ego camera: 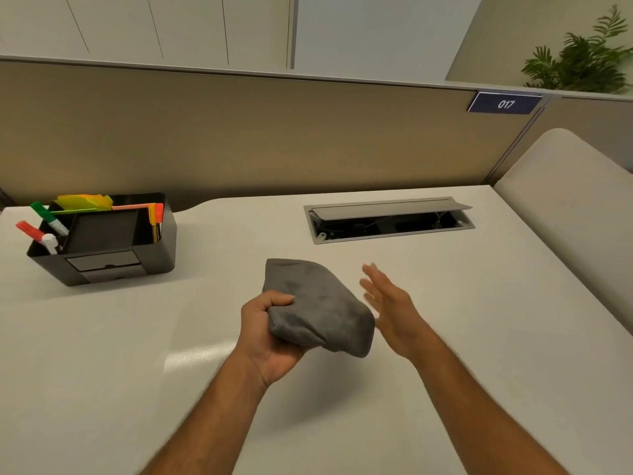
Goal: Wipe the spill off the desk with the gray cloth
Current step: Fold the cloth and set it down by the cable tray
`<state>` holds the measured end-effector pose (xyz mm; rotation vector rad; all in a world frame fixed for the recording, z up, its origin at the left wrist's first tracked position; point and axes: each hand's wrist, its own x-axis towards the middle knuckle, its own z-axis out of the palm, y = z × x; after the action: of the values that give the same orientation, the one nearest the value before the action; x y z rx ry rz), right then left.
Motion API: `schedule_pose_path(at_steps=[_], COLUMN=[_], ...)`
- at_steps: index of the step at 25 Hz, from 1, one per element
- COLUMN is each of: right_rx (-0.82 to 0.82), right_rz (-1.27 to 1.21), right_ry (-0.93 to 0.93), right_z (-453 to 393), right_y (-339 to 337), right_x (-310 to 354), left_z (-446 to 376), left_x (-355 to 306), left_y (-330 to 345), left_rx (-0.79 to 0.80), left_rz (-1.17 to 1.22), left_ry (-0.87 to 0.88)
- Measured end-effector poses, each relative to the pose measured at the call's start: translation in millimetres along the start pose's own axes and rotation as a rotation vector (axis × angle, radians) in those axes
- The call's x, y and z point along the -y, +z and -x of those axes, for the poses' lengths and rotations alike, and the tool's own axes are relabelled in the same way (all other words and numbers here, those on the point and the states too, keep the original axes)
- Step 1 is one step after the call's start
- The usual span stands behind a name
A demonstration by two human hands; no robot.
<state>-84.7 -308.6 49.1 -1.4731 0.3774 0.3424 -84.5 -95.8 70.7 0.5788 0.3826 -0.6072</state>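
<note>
I see a black organizer (102,241) holding markers (41,224) far left of the grip; an open cable hatch (388,219) lies beyond it.

My left hand (270,332) grips the gray cloth (318,308) mid-frame above the desk (102,354); my right hand (390,305) is spread flat beside it.

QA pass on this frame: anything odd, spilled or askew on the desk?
No spill shows on the desk. The cable hatch lid is propped open, wiring exposed. The gray cloth is bunched in the left hand, off the surface; the right hand is open beside it.
</note>
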Motion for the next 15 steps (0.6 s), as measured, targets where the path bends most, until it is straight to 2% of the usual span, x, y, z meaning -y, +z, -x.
schedule_pose_path(at_steps=[1, 3, 6, 9, 11, 15], right_rx=[0.03, 0.073, 0.002, -0.032, -0.052, -0.19], right_rz=[-0.198, -0.444, -0.516, -0.42, -0.278, 0.036], right_ry=[0.146, 0.288, 0.209, 0.092, 0.048, -0.048], right_z=[-8, -15, -18, -32, -46, -77], right_y=[-7, -13, -14, -32, -52, -95], right_x=[-5, -18, -20, -11, -2, 24], left_z=[-3, -10, -24, -42, -58, -103], left_x=[-2, -1, 2, 1, -3, -9], left_y=[2, 4, 2, -2, 1, 12], left_rx=[0.028, 0.085, 0.133, 0.141, 0.07, -0.012], left_rz=[0.0, -0.006, -0.057, -0.164, -0.257, -0.645], left_ry=[0.01, 0.023, 0.021, 0.017, 0.015, 0.005])
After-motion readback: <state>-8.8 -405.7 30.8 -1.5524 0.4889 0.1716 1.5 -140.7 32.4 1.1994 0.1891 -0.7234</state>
